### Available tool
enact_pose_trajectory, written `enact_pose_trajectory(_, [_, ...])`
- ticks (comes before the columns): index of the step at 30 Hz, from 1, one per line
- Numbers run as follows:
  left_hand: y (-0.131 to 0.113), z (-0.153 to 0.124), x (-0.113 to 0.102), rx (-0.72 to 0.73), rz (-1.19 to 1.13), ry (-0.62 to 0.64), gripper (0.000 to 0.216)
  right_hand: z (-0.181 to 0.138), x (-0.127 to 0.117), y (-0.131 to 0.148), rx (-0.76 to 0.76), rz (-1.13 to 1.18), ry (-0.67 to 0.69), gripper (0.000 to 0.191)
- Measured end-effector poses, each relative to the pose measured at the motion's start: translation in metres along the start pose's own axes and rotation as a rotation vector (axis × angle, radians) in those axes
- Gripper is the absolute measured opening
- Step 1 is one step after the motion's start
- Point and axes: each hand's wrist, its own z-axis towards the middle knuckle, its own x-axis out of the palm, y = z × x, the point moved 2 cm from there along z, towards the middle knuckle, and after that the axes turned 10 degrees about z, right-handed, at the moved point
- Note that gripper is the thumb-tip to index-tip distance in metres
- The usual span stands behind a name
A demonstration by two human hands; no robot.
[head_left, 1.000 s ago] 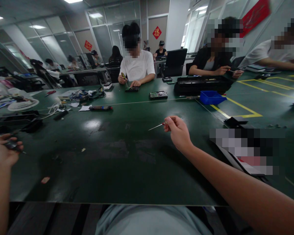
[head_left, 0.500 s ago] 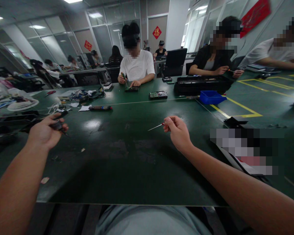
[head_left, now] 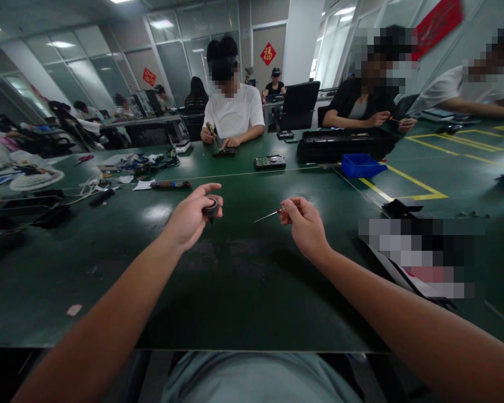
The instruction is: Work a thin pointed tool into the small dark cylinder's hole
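Observation:
My right hand (head_left: 304, 224) is closed around a screwdriver (head_left: 265, 217), whose thin metal shaft points left and slightly down. A red part shows where the shaft meets my fingers, and most of the handle is hidden. To its left, above the green table (head_left: 243, 308), my left hand (head_left: 193, 218) grips a small dark object with a round end (head_left: 210, 208) between thumb and fingers. A narrow dark tip sticks out below it; its kind I cannot make out. My left index finger stretches out toward the right. The two hands are apart.
Across the table a person in white (head_left: 235, 112) works on a board. Nearby lie a hard drive (head_left: 270, 162), a long black case (head_left: 346, 146), a blue bin (head_left: 362, 166) and a pen-like tool (head_left: 171, 184). Cables and dark parts (head_left: 52, 215) crowd the left.
My left hand has moved right from the dark parts at the left, carrying the small dark object toward the middle. My right hand with the screwdriver has hardly moved.

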Motion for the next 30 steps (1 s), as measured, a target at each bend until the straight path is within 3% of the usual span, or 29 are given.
enact_pose_trajectory(4, [0.02, -0.004, 0.041, 0.084, 0.091, 0.137, 0.041, 0.002, -0.001, -0.002, -0.022, -0.01, -0.012, 0.022])
enact_pose_trajectory(8, [0.046, -0.008, 0.059, 0.11, 0.27, 0.181, 0.039, 0.002, -0.002, -0.001, -0.032, -0.01, -0.055, 0.022])
enact_pose_trajectory(14, [0.077, -0.006, 0.051, 0.203, 0.704, 0.241, 0.048, 0.001, 0.002, 0.001, 0.023, -0.013, -0.05, 0.019])
enact_pose_trajectory(17, [0.083, -0.001, 0.042, 0.229, 0.828, 0.204, 0.037, 0.0, 0.003, 0.003, 0.038, -0.095, -0.022, 0.02])
enact_pose_trajectory(22, [0.081, 0.007, 0.033, 0.314, 0.878, 0.2, 0.027, -0.003, 0.003, 0.01, 0.021, -0.277, 0.051, 0.032])
enact_pose_trajectory(27, [0.078, 0.007, 0.031, 0.34, 0.879, 0.149, 0.037, -0.007, 0.008, 0.014, -0.013, -0.096, 0.136, 0.022])
enact_pose_trajectory(30, [0.077, 0.006, 0.032, 0.325, 0.907, 0.131, 0.036, -0.009, 0.01, 0.013, -0.04, -0.017, 0.117, 0.019])
